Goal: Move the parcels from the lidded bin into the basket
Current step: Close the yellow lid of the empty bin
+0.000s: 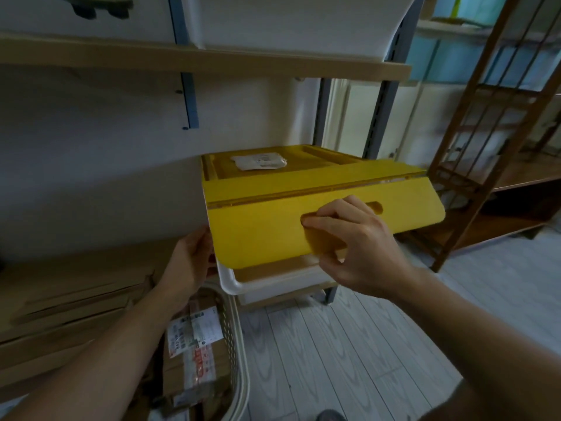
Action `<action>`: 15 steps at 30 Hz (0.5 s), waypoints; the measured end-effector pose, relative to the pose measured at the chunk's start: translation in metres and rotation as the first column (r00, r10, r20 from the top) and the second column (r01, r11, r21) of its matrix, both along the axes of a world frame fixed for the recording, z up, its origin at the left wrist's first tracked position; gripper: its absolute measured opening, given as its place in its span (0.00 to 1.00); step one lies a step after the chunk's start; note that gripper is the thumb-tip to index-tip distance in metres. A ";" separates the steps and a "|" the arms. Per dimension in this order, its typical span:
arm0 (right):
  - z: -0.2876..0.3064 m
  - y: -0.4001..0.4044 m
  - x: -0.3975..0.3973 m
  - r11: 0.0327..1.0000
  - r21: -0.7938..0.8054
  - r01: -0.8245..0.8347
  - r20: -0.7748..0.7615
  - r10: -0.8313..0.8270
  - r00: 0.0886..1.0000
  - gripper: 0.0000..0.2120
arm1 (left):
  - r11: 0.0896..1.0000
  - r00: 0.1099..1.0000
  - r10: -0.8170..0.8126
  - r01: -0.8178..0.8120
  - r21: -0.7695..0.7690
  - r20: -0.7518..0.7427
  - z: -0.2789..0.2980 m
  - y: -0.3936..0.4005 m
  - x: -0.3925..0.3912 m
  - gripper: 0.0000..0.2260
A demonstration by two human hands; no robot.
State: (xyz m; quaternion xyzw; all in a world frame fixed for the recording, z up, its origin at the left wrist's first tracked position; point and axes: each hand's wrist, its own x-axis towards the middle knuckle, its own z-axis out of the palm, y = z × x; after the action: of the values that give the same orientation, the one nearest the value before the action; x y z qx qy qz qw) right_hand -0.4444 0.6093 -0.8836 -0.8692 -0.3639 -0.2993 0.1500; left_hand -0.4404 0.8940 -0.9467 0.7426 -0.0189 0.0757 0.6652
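The yellow hinged lid is gripped at its slot handle by the right hand; stiff, light plastic is judged. The white bin is steadied at its left front corner by the left hand. Light-looking cardboard parcels already lie in the basket below.

Lidded bin at frame centre, on a low shelf level, with its hinged lid on top, a small packet on the lid's rear section, the right hand on the lid's front flap and the left hand at the bin's left corner. Basket on the floor below and left of the bin, parcels inside it; flat cartons to its left. Wooden shelf across the top carrying a second bin; ladder rack at right.
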 end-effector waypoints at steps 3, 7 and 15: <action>-0.006 -0.004 -0.005 0.996 -0.079 -0.050 -0.156 0.037 0.987 0.23 | 0.999 1.000 0.017 -0.018 -0.045 -0.023 0.001 -0.002 0.002 0.13; -0.021 -0.006 0.001 0.982 -0.176 -0.063 -0.298 0.008 0.955 0.26 | 1.000 0.999 0.024 -0.024 0.009 -0.047 -0.001 0.000 0.007 0.12; -0.067 0.010 0.032 0.940 -0.331 -0.078 -0.160 0.026 0.987 0.31 | 0.985 0.989 -0.011 -0.014 -0.170 -0.146 -0.008 0.008 0.011 0.14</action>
State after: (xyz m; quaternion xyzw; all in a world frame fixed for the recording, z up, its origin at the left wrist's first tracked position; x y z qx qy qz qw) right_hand -0.4120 0.6193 -0.9504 -0.8924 -0.4200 -0.1611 0.0347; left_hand -0.4295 0.9016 -0.9551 0.6864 0.0369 0.0229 0.7260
